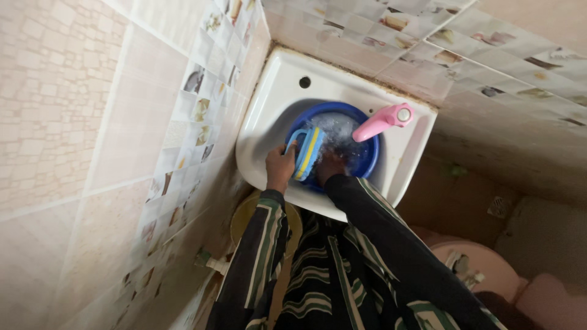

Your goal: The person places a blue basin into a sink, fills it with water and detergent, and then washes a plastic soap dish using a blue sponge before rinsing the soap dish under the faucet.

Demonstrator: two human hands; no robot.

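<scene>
A blue bowl sits inside a white washbasin mounted in a tiled corner. Water splashes in the bowl under a pink tap. My left hand grips a light-blue scrubbing brush with a yellow band at the bowl's left rim. My right hand reaches into the bowl beside the brush; its fingers are hidden by water and the bowl's edge, so I cannot tell if it holds anything. Both arms wear dark sleeves with green and white stripes.
Beige tiled walls close in on the left and behind the washbasin. A yellowish round container stands below the basin. A pink toilet sits at the lower right, with a floor drain beyond it.
</scene>
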